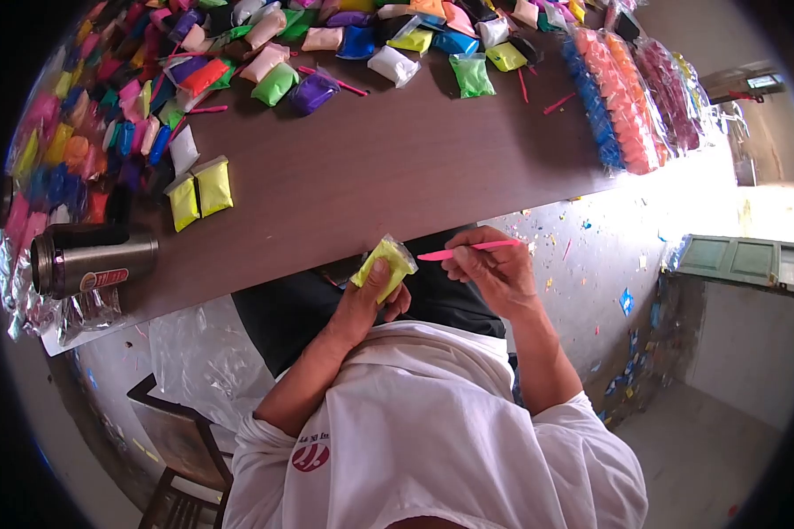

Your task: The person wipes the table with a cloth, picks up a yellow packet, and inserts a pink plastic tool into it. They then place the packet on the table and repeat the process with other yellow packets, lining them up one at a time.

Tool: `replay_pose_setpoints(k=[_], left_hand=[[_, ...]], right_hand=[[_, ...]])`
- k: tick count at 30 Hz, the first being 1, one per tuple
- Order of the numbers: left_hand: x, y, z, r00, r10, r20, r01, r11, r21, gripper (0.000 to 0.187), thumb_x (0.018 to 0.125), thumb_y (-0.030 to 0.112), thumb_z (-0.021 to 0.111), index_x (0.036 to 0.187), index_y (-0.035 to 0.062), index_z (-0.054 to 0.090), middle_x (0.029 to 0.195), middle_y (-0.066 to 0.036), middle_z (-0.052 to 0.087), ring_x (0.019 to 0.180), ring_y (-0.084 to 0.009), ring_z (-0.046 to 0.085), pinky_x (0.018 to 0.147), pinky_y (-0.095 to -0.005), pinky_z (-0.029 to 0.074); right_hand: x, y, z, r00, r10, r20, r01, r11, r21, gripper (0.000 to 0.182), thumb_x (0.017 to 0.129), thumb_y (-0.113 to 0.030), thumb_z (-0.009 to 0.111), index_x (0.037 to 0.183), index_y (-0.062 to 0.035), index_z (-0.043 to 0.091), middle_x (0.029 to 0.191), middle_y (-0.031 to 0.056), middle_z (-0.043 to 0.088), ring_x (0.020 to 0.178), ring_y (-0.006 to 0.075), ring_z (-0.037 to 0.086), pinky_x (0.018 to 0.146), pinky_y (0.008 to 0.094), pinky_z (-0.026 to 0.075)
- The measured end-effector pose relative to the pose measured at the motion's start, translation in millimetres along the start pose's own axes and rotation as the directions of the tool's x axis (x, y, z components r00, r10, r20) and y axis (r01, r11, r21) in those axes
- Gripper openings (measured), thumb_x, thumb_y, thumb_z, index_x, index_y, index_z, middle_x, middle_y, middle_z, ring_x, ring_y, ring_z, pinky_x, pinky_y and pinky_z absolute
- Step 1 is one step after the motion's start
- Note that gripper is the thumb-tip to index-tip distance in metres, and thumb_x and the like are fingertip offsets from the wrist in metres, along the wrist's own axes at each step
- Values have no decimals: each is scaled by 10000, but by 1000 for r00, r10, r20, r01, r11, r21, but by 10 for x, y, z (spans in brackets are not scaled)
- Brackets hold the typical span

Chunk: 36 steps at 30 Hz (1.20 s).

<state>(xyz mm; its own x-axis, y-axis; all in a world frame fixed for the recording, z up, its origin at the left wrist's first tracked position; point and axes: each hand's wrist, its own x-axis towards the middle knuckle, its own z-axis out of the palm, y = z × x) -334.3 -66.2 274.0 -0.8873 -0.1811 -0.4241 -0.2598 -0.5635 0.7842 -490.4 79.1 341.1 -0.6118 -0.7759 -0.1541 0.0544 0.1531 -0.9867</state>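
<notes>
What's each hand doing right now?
Left hand: closed, holding a yellow-filled clear packet.
Right hand: closed, holding a pink pointed stick.

Passage is offered across the middle of the brown tabletop point(344, 159).
The far side is blocked by a heap of coloured packets point(322, 41), the left by a pair of yellow packets point(213, 187) and a metal cup point(97, 258), the right by bagged rows of packets point(616, 101). Between the held yellow packet point(391, 263) in the left hand point(375, 286) and the right hand point(496, 271), the gap is narrowed by the pink tool's point(468, 251) tip. Over the near edge, the middle can be reached by either hand.
</notes>
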Motion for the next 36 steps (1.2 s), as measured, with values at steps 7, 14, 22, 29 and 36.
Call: replay_pose_setpoints(k=[7, 14, 22, 29, 36], left_hand=[[42, -18, -17, 1000, -15, -26, 13, 998, -59, 574, 950, 639, 360, 801, 92, 453, 658, -81, 525, 551, -124, 442, 521, -239, 352], [62, -71, -60, 1000, -10, -2, 10, 996, -87, 572, 952, 631, 366, 810, 85, 462, 659, -86, 525, 552, -125, 452, 516, -239, 360], [71, -96, -89, 1000, -3, 19, 5, 994, -112, 580, 929, 650, 399, 855, 81, 482, 677, -77, 529, 570, -132, 484, 511, -236, 373], [79, -115, -84, 999, 32, 30, -28, 990, -141, 564, 924, 647, 413, 889, 89, 494, 666, -25, 475, 588, -130, 512, 481, -235, 366], [83, -153, -99, 999, 25, 21, -21, 985, -171, 539, 925, 632, 433, 899, 98, 502, 667, -14, 470, 601, -133, 537, 467, -232, 362]], right_hand=[[101, 94, 166, 998, 40, -46, -42, 998, -38, 178, 974, -162, 568, 1005, 5, 622, 792, 45, 671, 712, 85, 638, 634, 216, 514], [200, 171, 226, 993, -120, 12, 120, 970, -212, 126, 942, -112, 604, 999, 0, 618, 766, 44, 654, 676, 89, 613, 602, 227, 494], [212, 152, 344, 955, -294, -24, 256, 866, -429, 120, 845, -11, 683, 960, -9, 647, 757, 89, 642, 636, 132, 616, 569, 250, 484], [307, 283, 405, 793, -609, 6, 514, 663, -543, 163, 748, 48, 717, 883, -20, 656, 723, 86, 656, 606, 192, 633, 558, 273, 490], [348, 377, 421, 689, -720, -81, 549, 592, -590, 179, 712, 65, 731, 834, -30, 640, 726, 88, 645, 602, 211, 629, 554, 294, 493]])
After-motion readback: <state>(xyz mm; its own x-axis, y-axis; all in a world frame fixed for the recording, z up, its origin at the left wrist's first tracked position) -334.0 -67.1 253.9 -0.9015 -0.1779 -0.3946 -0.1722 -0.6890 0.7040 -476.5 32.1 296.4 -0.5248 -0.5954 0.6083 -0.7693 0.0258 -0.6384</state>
